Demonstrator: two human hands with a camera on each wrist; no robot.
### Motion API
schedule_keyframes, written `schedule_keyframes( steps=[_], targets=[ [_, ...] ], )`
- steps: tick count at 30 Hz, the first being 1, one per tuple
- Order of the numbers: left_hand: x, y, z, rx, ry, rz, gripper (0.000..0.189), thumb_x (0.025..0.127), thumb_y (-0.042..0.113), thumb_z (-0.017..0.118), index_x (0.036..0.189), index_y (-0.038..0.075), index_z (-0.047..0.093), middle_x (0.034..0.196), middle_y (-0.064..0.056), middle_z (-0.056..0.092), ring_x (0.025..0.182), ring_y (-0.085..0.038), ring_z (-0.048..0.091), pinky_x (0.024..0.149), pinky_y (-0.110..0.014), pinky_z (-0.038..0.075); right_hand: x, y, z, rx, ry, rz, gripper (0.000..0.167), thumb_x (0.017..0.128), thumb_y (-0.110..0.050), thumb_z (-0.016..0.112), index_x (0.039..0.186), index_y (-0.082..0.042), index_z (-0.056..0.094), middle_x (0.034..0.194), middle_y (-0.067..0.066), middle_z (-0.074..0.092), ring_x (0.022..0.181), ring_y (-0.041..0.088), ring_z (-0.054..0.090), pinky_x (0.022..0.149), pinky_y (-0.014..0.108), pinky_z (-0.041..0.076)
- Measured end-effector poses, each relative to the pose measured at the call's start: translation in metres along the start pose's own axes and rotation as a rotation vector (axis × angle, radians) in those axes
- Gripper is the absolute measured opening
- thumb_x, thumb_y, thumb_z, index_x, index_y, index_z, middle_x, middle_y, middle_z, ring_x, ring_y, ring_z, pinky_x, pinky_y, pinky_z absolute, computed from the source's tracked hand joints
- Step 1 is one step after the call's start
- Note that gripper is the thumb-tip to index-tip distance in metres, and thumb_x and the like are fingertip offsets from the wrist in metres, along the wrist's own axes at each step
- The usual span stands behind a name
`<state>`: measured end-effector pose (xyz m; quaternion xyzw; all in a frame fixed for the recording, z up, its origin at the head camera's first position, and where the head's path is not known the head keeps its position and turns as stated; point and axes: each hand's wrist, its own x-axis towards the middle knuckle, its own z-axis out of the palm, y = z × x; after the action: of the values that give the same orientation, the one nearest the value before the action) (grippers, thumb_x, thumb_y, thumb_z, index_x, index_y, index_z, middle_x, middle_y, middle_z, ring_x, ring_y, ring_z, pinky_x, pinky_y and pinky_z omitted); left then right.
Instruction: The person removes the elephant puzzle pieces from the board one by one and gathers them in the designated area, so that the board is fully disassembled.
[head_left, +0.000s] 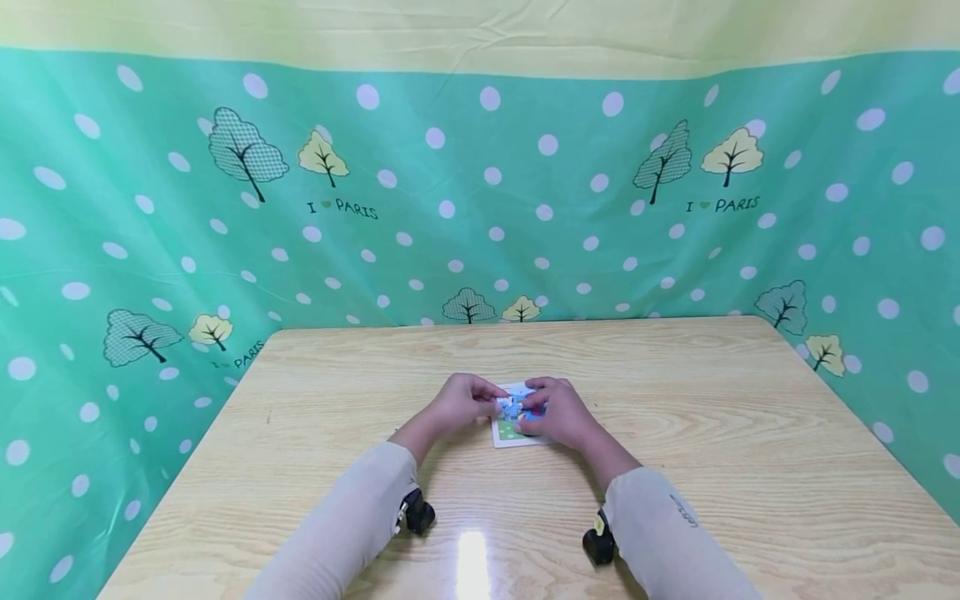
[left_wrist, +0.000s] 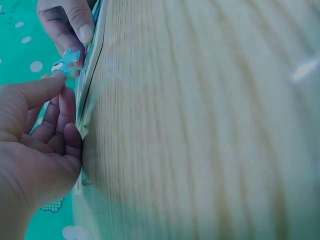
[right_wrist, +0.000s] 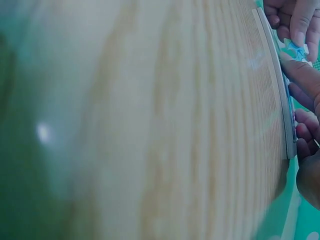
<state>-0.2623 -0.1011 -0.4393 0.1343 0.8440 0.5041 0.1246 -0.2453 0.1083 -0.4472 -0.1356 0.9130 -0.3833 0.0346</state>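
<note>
A small blue jigsaw puzzle piece is pinched between the thumb and fingertips of my left hand; it is tilted up over the puzzle's left side. The puzzle board lies flat on the table, with a white border and a blue and green picture. My right hand rests over the board's right part, thumb and fingers spread on the picture, covering much of it. In the right wrist view, the right fingertips come close to the piece in the left hand. The board shows edge-on there.
The light wood table extends around the board on all sides. A green dotted curtain with printed trees hangs behind it and down both sides. A small black wrist camera sits under the left sleeve, another under the right.
</note>
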Motion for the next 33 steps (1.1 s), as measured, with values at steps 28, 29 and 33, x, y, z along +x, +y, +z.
schedule_keyframes(
  steps=[28, 29, 33],
  targets=[
    [-0.022, -0.016, -0.033, -0.276, 0.140, -0.058, 0.026, 0.085, -0.006, 0.069, 0.111, 0.001, 0.071, 0.095, -0.012, 0.066, 0.083, -0.022, 0.066, 0.078, -0.034, 0.057, -0.001, 0.004, 0.003, 0.008, 0.015, -0.008, 0.031, 0.073, -0.021, 0.088, 0.101, -0.014, 0.078, 0.135, 0.002, 0.057, 0.130, 0.028, 0.041, 0.108, 0.043, 0.036],
    [-0.023, -0.017, -0.035, -0.285, 0.143, -0.060, 0.026, 0.085, -0.006, 0.069, 0.111, 0.001, 0.071, 0.095, -0.012, 0.067, 0.082, -0.023, 0.067, 0.078, -0.034, 0.057, -0.001, 0.004, 0.003, 0.009, 0.013, -0.004, 0.031, 0.073, -0.022, 0.088, 0.101, -0.014, 0.078, 0.135, 0.002, 0.056, 0.130, 0.028, 0.040, 0.108, 0.043, 0.036],
    [-0.025, -0.020, -0.041, -0.300, 0.158, -0.058, 0.025, 0.086, -0.005, 0.069, 0.110, 0.001, 0.071, 0.096, -0.011, 0.069, 0.081, -0.024, 0.068, 0.077, -0.034, 0.057, 0.000, 0.005, 0.004, 0.012, 0.012, 0.005, 0.030, 0.073, -0.022, 0.087, 0.101, -0.015, 0.078, 0.136, 0.000, 0.056, 0.130, 0.026, 0.040, 0.108, 0.041, 0.036]
  ],
)
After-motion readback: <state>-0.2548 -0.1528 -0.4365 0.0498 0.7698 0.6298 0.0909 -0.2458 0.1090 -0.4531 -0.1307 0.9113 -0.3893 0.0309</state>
